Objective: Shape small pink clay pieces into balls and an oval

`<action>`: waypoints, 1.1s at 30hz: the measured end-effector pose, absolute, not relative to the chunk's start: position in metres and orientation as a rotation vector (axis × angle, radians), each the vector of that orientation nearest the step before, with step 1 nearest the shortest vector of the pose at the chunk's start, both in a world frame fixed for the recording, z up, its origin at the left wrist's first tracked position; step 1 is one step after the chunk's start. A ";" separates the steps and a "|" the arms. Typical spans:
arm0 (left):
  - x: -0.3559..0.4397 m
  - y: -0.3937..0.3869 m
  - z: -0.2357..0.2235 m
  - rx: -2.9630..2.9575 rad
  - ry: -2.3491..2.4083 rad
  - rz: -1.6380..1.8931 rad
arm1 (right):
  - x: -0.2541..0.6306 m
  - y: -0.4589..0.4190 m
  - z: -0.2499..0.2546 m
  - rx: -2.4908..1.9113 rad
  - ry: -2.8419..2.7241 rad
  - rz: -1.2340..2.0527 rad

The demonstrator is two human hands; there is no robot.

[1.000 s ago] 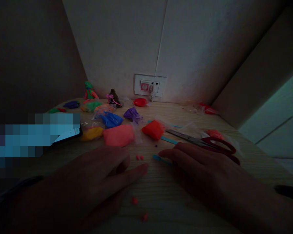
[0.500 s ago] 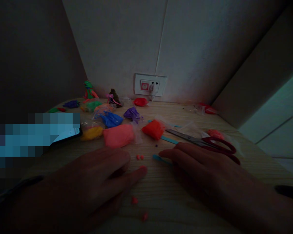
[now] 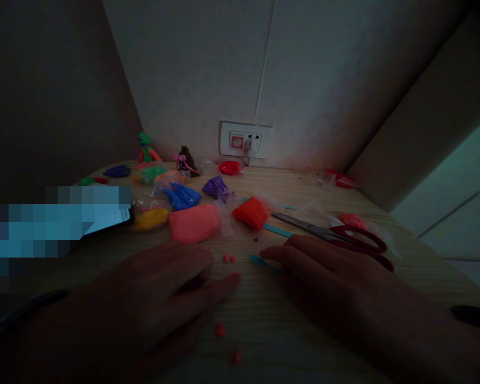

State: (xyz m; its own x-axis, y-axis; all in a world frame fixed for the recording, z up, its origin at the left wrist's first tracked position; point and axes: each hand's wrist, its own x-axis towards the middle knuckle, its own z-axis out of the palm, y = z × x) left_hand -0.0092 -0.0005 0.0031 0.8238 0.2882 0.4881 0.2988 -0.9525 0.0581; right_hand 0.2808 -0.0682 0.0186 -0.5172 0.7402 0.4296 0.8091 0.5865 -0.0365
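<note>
My left hand (image 3: 160,298) rests low over the wooden table, one finger stretched out. A bit of pink clay (image 3: 234,277) shows at that fingertip; whether it is pressed under it is hard to tell. Two tiny pink clay balls (image 3: 229,259) lie just beyond. Nearer me are two small pink clay pieces (image 3: 220,330). My right hand (image 3: 324,277) lies palm down with fingers extended, touching or just over a blue clay tool (image 3: 260,260) whose rear part is hidden. Scissors with dark red handles (image 3: 324,231) lie behind it.
Bags of pink clay (image 3: 195,223), red-orange clay (image 3: 251,212), blue clay (image 3: 184,196) and yellow clay (image 3: 151,218) lie across the table. A lit phone (image 3: 108,220) stands left. A green figure (image 3: 145,149) sits by the wall, near a socket (image 3: 246,140).
Both hands stay almost still. The view shifts very slightly, and the clay pieces lie where they were.
</note>
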 end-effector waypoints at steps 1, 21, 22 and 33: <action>-0.009 0.000 0.003 -2.971 -0.484 -0.807 | 0.281 -0.069 0.016 -1.253 -2.405 -0.226; -0.004 -0.001 0.004 -2.997 -0.548 -0.763 | 0.281 -0.069 0.014 -1.252 -2.401 -0.191; -0.004 0.000 0.006 -2.997 -0.523 -0.754 | 0.281 -0.069 0.016 -1.254 -2.415 -0.181; -0.007 0.002 -0.001 -2.977 -0.506 -0.847 | 0.278 -0.065 0.019 -1.229 -2.412 -0.259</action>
